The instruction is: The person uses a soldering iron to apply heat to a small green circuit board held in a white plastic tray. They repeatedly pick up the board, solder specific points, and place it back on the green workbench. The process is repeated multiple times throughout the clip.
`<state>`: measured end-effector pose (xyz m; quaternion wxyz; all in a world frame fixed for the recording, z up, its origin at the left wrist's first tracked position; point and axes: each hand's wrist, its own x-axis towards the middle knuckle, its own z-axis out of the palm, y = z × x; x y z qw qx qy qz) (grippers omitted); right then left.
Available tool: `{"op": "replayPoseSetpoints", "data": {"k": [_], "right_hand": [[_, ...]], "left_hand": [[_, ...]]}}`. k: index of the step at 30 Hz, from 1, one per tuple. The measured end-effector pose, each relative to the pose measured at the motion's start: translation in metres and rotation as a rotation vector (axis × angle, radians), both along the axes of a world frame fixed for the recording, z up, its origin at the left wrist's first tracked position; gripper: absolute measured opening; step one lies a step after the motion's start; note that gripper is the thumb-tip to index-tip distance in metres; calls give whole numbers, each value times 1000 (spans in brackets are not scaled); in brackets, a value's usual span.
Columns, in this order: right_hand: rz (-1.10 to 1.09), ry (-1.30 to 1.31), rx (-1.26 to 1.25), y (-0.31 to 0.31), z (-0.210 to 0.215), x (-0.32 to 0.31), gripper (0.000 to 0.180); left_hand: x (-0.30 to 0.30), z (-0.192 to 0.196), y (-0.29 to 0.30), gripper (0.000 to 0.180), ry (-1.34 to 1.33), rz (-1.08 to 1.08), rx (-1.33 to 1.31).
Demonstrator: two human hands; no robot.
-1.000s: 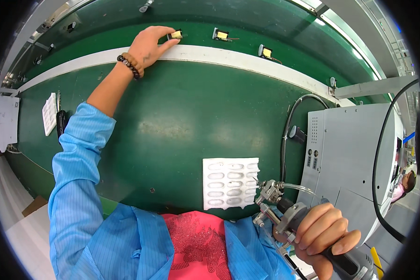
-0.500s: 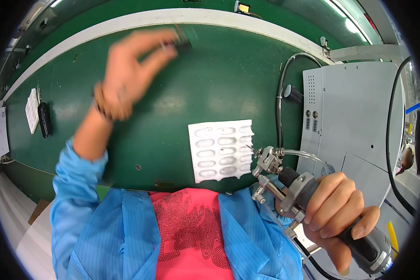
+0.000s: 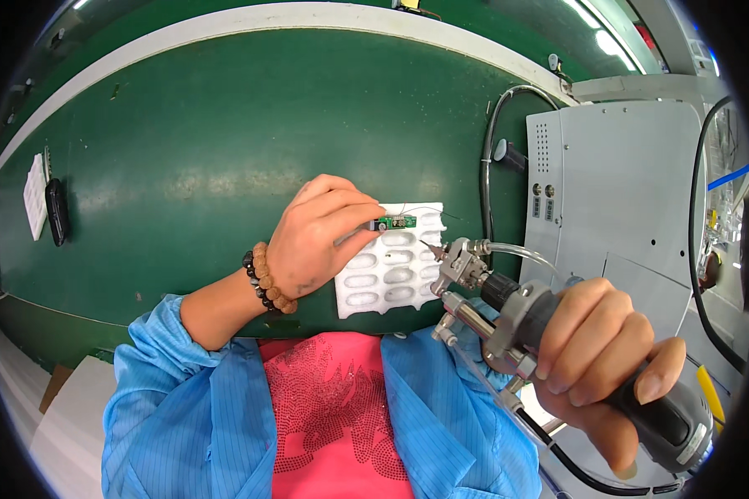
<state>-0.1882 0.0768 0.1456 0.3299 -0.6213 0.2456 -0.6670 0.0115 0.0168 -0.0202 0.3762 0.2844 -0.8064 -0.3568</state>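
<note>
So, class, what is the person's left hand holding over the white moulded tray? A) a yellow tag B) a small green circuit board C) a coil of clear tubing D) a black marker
B: the left hand pinches a small green circuit board above the white moulded tray.

White blister tray (image 3: 391,274) mid-table; white label sheet (image 3: 35,195) far left.

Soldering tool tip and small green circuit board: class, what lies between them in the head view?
Between the soldering tool's tip and the small green circuit board held by the left hand, the head view shows only the white moulded tray beneath.
</note>
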Motion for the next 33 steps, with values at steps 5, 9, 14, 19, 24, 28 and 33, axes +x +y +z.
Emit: {"op": "replayPoseSetpoints", "data": {"k": [5, 9, 14, 19, 24, 28, 33], "right_hand": [[74, 12, 19, -15, -5, 14, 52], [85, 67, 44, -26, -11, 22, 51], [52, 61, 64, -32, -20, 33, 52], [45, 72, 74, -36, -22, 36, 52], [50, 64, 62, -35, -21, 36, 51], [53, 80, 76, -38, -22, 37, 52], [48, 89, 58, -37, -22, 37, 52]], "left_hand": [[0, -4, 0, 32, 24, 3, 20], [3, -8, 0, 31, 28, 10, 24], [4, -8, -3, 30, 40, 7, 38], [4, -7, -4, 29, 48, 6, 46], [5, -6, -4, 30, 32, 2, 45], [7, -6, -5, 30, 22, -7, 50], [5, -6, -5, 30, 22, -9, 47]]}}
